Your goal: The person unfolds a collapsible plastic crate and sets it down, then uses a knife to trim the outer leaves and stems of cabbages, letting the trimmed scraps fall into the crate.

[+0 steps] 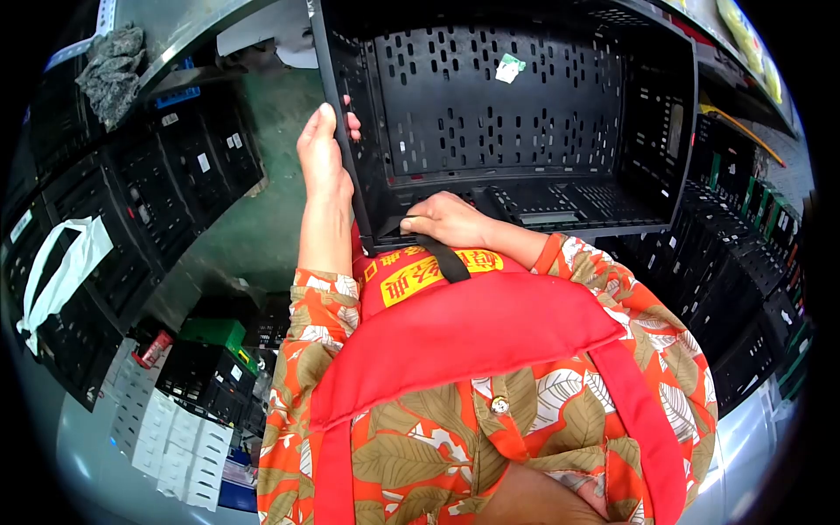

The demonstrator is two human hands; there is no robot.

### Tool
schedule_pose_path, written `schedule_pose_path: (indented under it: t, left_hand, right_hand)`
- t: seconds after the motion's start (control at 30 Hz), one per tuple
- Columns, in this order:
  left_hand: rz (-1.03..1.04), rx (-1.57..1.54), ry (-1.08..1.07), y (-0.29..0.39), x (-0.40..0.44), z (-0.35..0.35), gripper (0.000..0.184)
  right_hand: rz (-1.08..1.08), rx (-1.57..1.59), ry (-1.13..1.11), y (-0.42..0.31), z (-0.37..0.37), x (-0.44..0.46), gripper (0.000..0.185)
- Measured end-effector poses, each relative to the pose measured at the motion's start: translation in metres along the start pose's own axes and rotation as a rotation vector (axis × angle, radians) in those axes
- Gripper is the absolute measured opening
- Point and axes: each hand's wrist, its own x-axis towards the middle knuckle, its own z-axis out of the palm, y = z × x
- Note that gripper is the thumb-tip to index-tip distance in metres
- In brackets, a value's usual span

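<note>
A large black plastic crate (503, 105) with slotted walls is in front of my body, its open side facing me. My left hand (325, 149) is closed around the crate's left rim, thumb outside and fingertips showing inside. At the near left corner, my right hand (448, 219) is closed over the crate's near edge. A black strap (448, 261) runs from under its fingers down over my red apron (464, 350). Where the strap ends is hidden. A small white and green label (509, 68) sticks to the crate's inner panel.
Stacked black crates (166, 175) stand on the left, with a white bag strip (66, 271) hanging over them. A green crate (214, 332) and white perforated panels (179, 451) are lower left. More crates (717, 262) line the right side. A grey rag (114, 70) hangs upper left.
</note>
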Motion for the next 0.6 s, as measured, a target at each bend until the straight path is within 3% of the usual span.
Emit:
schedule_pose_path:
  t: [0.13, 0.2, 0.33, 0.4, 0.43, 0.6]
  left_hand:
    - [0.001, 0.001, 0.023, -0.007, 0.001, 0.004, 0.028]
    - [0.022, 0.010, 0.023, -0.007, 0.002, 0.005, 0.028]
    - [0.027, 0.027, 0.022, -0.006, 0.002, 0.006, 0.029]
    - [0.027, 0.035, 0.000, -0.006, 0.004, 0.002, 0.029]
    - [0.036, 0.049, -0.032, -0.007, 0.005, -0.001, 0.030]
    - [0.036, 0.057, -0.094, -0.007, 0.000, -0.005, 0.035]
  right_hand:
    - [0.019, -0.068, -0.034, -0.001, -0.003, 0.000, 0.032]
    - [-0.087, 0.004, 0.022, 0.013, 0.003, 0.004, 0.031]
    - [0.040, 0.158, 0.028, 0.013, -0.002, 0.003, 0.030]
    - [0.044, 0.656, 0.136, 0.022, -0.007, 0.000, 0.031]
    - [-0.018, 0.467, 0.117, 0.021, -0.008, -0.002, 0.032]
    - [-0.053, 0.286, -0.062, 0.019, -0.015, 0.004, 0.035]
